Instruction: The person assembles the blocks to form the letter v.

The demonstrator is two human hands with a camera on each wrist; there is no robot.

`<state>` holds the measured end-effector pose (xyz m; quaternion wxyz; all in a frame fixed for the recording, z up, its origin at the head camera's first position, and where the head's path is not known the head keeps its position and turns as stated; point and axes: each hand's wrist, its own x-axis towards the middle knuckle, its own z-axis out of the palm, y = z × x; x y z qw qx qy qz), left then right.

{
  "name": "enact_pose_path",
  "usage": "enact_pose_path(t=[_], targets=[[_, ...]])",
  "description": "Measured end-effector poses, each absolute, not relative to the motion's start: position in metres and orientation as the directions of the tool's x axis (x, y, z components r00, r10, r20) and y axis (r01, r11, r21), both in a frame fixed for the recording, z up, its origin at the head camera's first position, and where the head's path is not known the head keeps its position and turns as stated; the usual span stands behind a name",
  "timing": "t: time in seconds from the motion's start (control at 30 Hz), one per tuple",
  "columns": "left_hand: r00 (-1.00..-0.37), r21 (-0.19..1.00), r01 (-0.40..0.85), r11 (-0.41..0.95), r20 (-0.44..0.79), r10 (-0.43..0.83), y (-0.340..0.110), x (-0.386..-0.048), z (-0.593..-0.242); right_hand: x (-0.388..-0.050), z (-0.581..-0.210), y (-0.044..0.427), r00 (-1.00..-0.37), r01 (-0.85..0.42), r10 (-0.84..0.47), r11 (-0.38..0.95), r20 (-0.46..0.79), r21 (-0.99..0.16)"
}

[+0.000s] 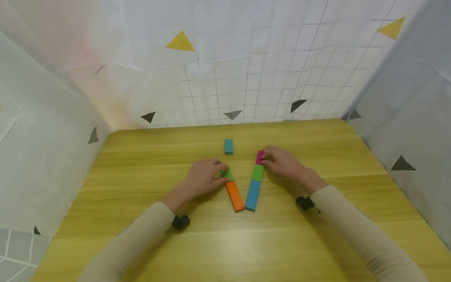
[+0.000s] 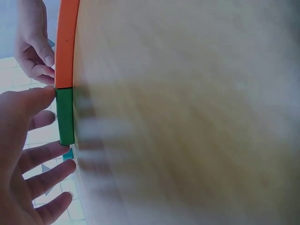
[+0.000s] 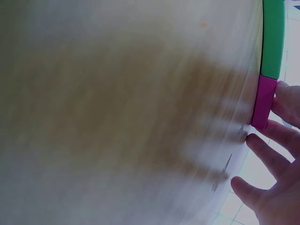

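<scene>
On the table, two rows of blocks meet near their front ends in a V. The left row has an orange block [image 1: 235, 196] in front and a green block [image 2: 65, 116] behind it, end to end. My left hand [image 1: 204, 177] pinches this green block between thumb and index finger, the other fingers spread. In the right row lie a blue block [image 1: 253, 195], another green block [image 1: 257, 172] and a magenta block [image 3: 264, 102] at the far end. My right hand [image 1: 282, 161] pinches the magenta block by thumb and index finger, its other fingers spread past the end.
A teal block [image 1: 228, 146] lies apart, behind the two rows. The wooden table [image 1: 225, 250] is bounded at the back and sides by white sheets [image 1: 218, 86] with grid lines and triangles. Small black devices [image 1: 181, 222] are worn at both wrists.
</scene>
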<state>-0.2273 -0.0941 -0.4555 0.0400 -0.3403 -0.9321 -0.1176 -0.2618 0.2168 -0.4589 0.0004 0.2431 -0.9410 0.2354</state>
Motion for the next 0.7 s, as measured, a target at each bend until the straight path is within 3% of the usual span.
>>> enact_pose_path(t=[0.7], targets=[[-0.786, 0.158, 0.618, 0.770, 0.112, 0.608, -0.0918, -0.2241, -0.4554, -0.2619, -0.4605, 0.2178, -0.881, -0.459, -0.459, 0.767, 0.117, -0.448]])
